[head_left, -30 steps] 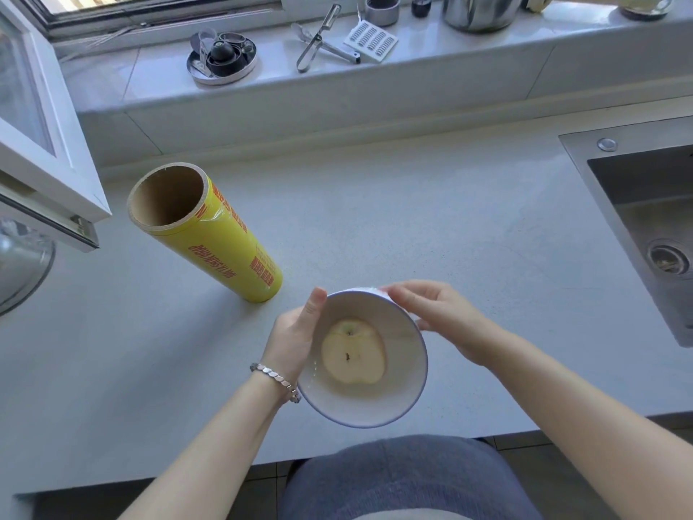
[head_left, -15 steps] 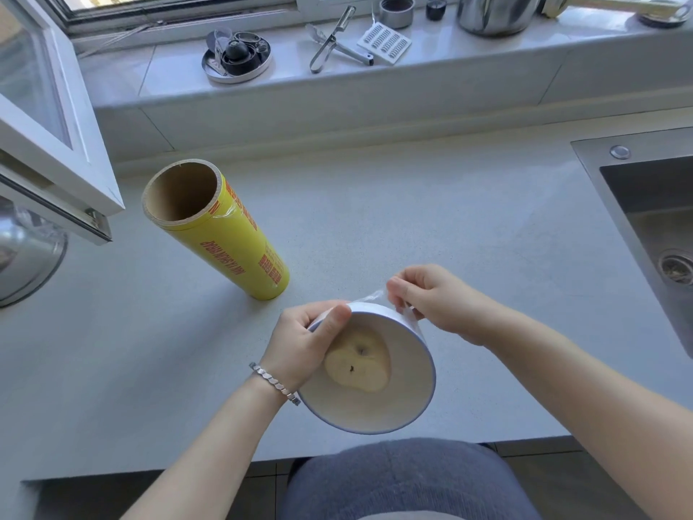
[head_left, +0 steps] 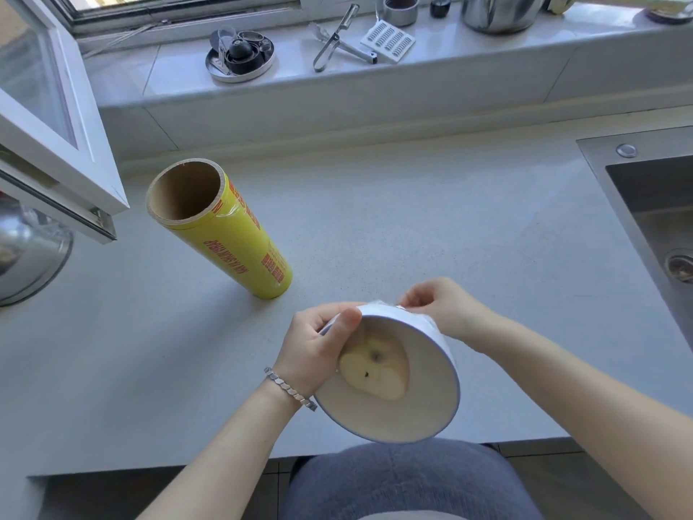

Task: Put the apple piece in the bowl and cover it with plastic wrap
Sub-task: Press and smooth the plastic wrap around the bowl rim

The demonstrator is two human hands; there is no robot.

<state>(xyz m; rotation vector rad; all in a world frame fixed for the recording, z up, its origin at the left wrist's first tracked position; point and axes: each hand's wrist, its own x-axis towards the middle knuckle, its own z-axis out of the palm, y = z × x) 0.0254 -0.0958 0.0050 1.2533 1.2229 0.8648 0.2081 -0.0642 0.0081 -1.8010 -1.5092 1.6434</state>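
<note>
bowl (head_left: pixel 423 407): white, round, thin blue line on the rim; held off the table (head_left: pixel 412 219) and tipped so the mouth faces you; smooth matte inside
in the bowl: apple piece (head_left: pixel 375 371), a half w/ the pale cut face toward you, dark core spot mid; lies on the bowl's floor, on the side nearer your left thumb
left grip (head_left: pixel 311 347): fingers curled round the bowl's left rim, thumb over the edge onto the inside wall; bracelet (head_left: pixel 288 388) of small metal links on that wrist
right grip (head_left: pixel 438 309): at the far rim, fingertips pressed together, pinching plastic wrap (head_left: pixel 422 319)
wrap: clear, crinkled, glossy film bunched on the outer wall under your right grip; can't tell if it spans the mouth
roll (head_left: pixel 232 238): yellow cylinder w/ red print, open cardboard core end toward the window; lies on the table to the left of the bowl, well apart from both grips
tin (head_left: pixel 240 56): round, shallow, on the windowsill (head_left: pixel 468 58); holds small dark and metal bits, too small to tell apart
sill, other: metal peeler (head_left: pixel 333 39), white slotted piece beside it, steel pot (head_left: pixel 498 11) at the top edge
sink (head_left: pixel 660 204): steel, square-cornered, sunk into the table at right; drain at the far right edge of view
edges: table's near edge runs just under the bowl, so part of the bowl overhangs your lap; open window sash (head_left: pixel 56 118) juts over the table's left end
open room: wide bare stretch of pale speckled table btw the roll, the sink and the sill step
</note>
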